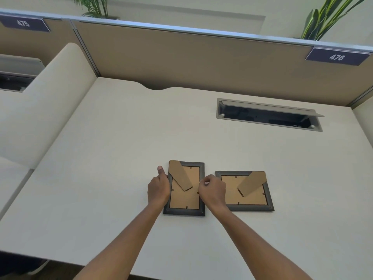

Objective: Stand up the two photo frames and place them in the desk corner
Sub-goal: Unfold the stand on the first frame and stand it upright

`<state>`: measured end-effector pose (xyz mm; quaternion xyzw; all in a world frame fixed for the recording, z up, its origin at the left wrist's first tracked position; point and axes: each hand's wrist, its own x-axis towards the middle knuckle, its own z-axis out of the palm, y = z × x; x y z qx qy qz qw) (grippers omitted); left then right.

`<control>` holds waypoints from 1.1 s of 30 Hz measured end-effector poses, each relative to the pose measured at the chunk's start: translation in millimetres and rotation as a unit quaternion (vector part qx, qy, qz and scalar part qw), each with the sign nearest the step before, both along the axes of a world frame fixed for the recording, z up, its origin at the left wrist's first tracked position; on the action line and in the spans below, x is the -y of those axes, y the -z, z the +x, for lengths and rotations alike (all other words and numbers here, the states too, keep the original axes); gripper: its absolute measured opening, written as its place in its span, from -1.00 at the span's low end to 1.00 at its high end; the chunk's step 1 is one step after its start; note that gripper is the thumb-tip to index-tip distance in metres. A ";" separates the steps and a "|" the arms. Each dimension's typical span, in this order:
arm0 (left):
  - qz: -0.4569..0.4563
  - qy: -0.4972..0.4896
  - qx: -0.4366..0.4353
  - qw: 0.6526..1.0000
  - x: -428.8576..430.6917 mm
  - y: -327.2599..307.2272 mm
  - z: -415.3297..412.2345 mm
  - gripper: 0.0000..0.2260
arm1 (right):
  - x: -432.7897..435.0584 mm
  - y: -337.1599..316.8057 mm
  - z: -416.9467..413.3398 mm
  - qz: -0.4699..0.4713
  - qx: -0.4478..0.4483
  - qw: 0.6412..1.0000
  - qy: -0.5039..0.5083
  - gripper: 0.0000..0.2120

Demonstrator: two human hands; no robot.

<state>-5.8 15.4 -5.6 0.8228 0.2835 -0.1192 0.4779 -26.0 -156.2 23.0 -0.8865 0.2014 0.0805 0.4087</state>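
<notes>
Two dark photo frames lie face down on the white desk (121, 138), brown cardboard backs up. The left frame (184, 199) is in portrait position, its cardboard stand (180, 175) folded out slightly. The right frame (249, 196) lies in landscape position with its own stand (252, 183) raised a little. My left hand (158, 187) grips the left frame's left edge, thumb pointing up. My right hand (213, 189) curls on that frame's right edge, fingers pinched there. Both hands are on the left frame; the right frame is untouched.
A tan partition (201, 61) runs along the desk's back, with labels 475 (23, 23) and 476 (337, 57). An open cable box (268, 116) is set into the desk at back right. A cream side panel (46, 102) bounds the left. Plants (327, 19) rise behind the partition.
</notes>
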 end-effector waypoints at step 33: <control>-0.149 -0.123 -0.012 0.981 -29.0 -11.4 3.8 -0.82 | -1.6 24.9 -0.3 0.121 -0.033 0.989 0.073 -0.78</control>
